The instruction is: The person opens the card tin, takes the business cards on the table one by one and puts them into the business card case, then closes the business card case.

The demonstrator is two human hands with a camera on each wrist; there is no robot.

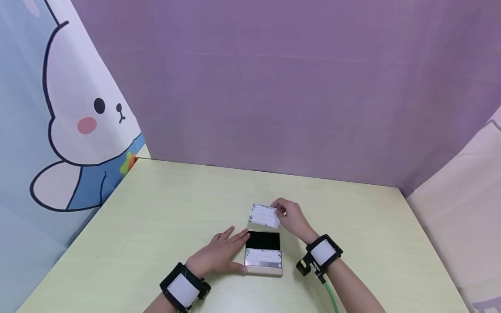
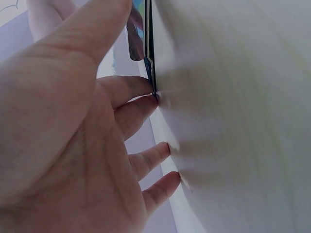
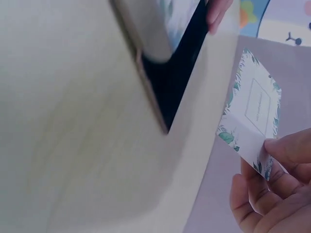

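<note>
A: Why is the box [image 1: 263,256] touched by the left hand [image 1: 219,256]?

B: It is steadied on the table [image 1: 156,217] by flat, straight fingers, while the leaf-printed lid [image 1: 265,216] is pinched by the right hand [image 1: 293,219] and held raised behind it.

A: What is hidden?

B: The contents under the black insert cannot be made out; both wrist views are blurred.

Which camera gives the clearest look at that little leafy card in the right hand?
The right wrist view: the card fills the frame, showing its leaf border, printed rectangle and the right hand pinching its corner. The head view shows it small, lifted above the box. The left wrist view does not show it.
</note>
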